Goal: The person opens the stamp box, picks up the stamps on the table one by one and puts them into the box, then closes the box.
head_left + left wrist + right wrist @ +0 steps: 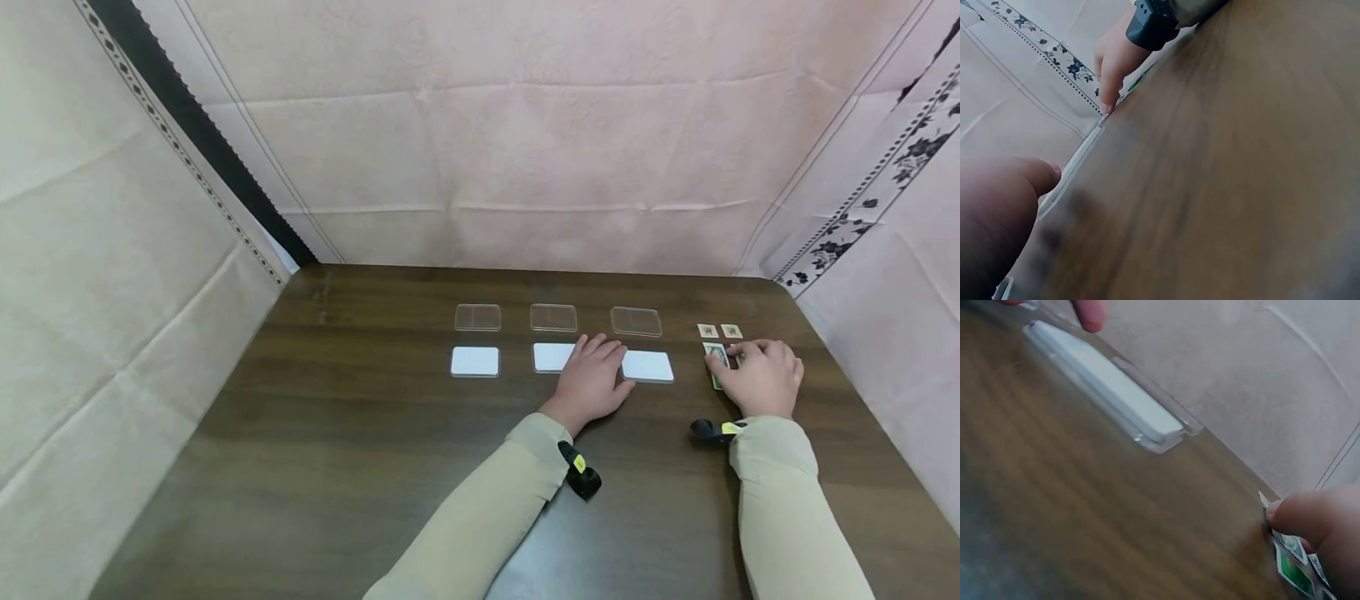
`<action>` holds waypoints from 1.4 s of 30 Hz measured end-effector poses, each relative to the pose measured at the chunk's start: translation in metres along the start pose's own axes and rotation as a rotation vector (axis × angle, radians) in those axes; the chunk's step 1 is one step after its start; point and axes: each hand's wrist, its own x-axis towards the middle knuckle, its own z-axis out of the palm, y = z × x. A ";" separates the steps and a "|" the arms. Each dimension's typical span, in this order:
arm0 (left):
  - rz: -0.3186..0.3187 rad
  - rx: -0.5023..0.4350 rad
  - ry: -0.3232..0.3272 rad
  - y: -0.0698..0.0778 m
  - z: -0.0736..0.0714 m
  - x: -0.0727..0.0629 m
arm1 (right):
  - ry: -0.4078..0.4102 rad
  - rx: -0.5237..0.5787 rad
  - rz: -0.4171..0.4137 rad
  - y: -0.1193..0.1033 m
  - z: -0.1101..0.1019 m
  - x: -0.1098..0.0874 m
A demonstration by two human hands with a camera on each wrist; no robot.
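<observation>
Green-and-white printed paper slips: at least two, partly covered, lying right on the brown wood-grain table beneath the right hand, digits bent onto them; pinch or touch, I cannot tell remotely; square pale paper pieces: two, just beyond; white rectangular blocks: three; clear plastic covers: three, behind; left hand: fingers outstretched at middle and right blocks, gripping nothing I see

Pale khaki sleeves meet black wrist cameras bearing yellow labels.
</observation>
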 end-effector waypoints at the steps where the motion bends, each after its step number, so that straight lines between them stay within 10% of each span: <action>1: -0.001 0.001 -0.005 0.000 0.001 0.001 | -0.001 -0.006 0.002 -0.001 0.000 0.000; 42: -0.056 -0.004 -0.027 0.001 0.006 0.016 | 0.169 0.303 0.013 -0.037 0.012 -0.012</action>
